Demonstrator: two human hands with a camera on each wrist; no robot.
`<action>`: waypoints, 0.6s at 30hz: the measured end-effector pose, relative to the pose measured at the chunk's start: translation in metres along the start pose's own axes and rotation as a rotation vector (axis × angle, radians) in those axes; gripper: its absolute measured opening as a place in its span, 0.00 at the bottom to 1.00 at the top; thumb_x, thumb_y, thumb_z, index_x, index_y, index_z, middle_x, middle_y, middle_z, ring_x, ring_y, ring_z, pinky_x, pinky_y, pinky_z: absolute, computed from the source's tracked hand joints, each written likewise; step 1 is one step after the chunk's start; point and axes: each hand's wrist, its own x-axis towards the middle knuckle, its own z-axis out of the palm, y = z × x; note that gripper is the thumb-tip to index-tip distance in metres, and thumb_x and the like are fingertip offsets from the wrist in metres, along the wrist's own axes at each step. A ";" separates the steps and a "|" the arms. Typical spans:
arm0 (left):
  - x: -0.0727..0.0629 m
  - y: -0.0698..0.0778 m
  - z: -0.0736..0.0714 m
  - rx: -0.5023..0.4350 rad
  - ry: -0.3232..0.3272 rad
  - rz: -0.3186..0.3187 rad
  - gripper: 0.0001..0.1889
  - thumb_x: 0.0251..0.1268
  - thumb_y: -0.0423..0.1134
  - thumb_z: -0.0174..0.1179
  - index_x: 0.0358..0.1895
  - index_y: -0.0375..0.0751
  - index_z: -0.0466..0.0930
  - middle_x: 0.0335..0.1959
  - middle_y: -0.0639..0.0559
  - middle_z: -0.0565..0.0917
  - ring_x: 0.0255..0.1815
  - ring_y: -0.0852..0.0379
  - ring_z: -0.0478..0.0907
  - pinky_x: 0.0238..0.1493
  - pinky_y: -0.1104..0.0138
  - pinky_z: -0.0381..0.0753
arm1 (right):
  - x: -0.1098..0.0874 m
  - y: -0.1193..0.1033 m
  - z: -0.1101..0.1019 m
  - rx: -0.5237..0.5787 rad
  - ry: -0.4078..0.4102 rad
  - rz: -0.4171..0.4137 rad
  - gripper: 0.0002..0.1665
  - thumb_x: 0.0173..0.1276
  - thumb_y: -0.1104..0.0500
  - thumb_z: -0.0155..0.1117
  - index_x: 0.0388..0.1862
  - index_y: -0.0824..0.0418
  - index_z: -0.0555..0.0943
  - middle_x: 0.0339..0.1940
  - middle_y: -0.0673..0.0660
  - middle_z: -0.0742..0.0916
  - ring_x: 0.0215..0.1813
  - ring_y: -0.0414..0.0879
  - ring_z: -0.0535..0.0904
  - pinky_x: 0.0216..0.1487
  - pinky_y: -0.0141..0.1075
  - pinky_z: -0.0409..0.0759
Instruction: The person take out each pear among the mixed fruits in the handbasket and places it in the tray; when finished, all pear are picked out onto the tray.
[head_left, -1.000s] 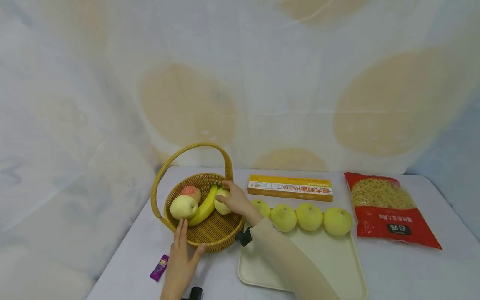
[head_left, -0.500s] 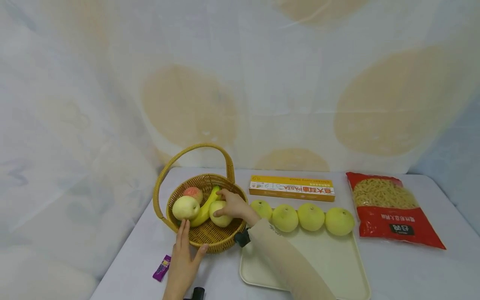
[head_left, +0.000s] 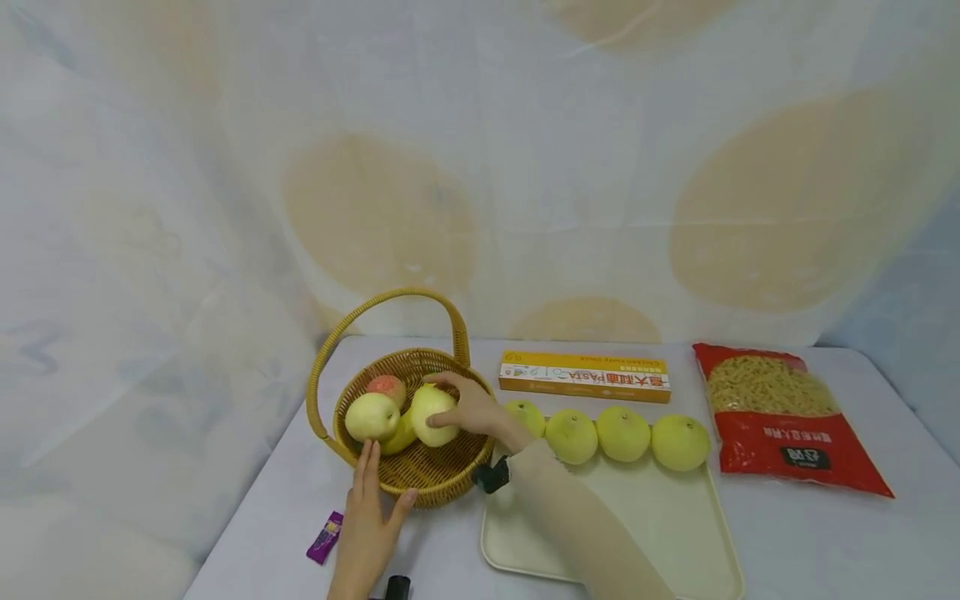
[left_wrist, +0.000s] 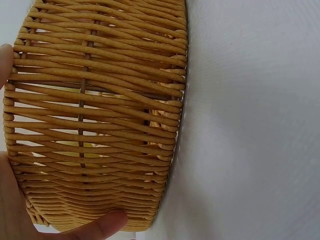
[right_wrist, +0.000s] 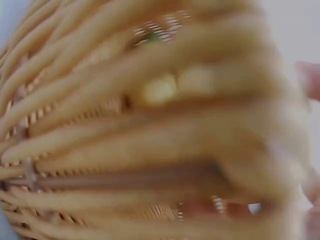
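A round wicker basket (head_left: pixel 420 487) with a tall arched handle stands on the table's left side. My right hand (head_left: pixel 468 408) reaches over its right rim and grips a pale yellow-green apple (head_left: pixel 429 404), fingers on the far side and thumb in front. That apple overlaps a banana (head_left: pixel 400 437), whose upper part is hidden. Beside the banana sit another pale yellow apple (head_left: pixel 370 417) and a pinkish peach (head_left: pixel 387 387). My left hand (head_left: pixel 369 517) rests straight fingers at the basket's near rim; its thumb (left_wrist: pixel 107 224) touches the woven outer wall. The right wrist view shows mostly blurred wicker.
Right of the basket lies a cream tray (head_left: pixel 637 533) with several yellow-green round fruits (head_left: pixel 622 433) along its far edge. Behind it is a pasta box (head_left: pixel 585 379); a red pasta bag (head_left: pixel 787 421) lies at right. A small purple packet (head_left: pixel 325 537) is near my left hand.
My right hand has shifted the apple inside the basket, first nearer, then left and slightly up over the banana. The left hand has stayed at the rim.
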 end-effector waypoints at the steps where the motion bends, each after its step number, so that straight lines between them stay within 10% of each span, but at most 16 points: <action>1: 0.000 0.000 0.000 0.001 0.003 0.001 0.43 0.69 0.51 0.57 0.78 0.43 0.43 0.79 0.40 0.47 0.71 0.25 0.57 0.59 0.30 0.65 | -0.001 0.001 -0.002 0.081 0.030 -0.006 0.38 0.60 0.57 0.71 0.70 0.54 0.69 0.65 0.59 0.76 0.62 0.54 0.74 0.59 0.45 0.77; 10: 0.000 0.000 0.001 -0.010 0.020 0.016 0.43 0.68 0.51 0.58 0.79 0.43 0.43 0.79 0.40 0.47 0.71 0.26 0.58 0.61 0.32 0.64 | -0.005 0.014 -0.012 0.726 0.222 -0.027 0.38 0.63 0.65 0.57 0.72 0.57 0.60 0.71 0.62 0.65 0.64 0.58 0.71 0.51 0.45 0.82; 18: -0.001 0.000 -0.001 -0.013 0.000 0.003 0.43 0.69 0.51 0.57 0.79 0.43 0.42 0.79 0.40 0.46 0.72 0.26 0.56 0.62 0.31 0.63 | -0.014 0.012 -0.009 0.790 0.311 -0.044 0.38 0.60 0.68 0.57 0.69 0.62 0.58 0.69 0.62 0.63 0.65 0.62 0.68 0.54 0.49 0.80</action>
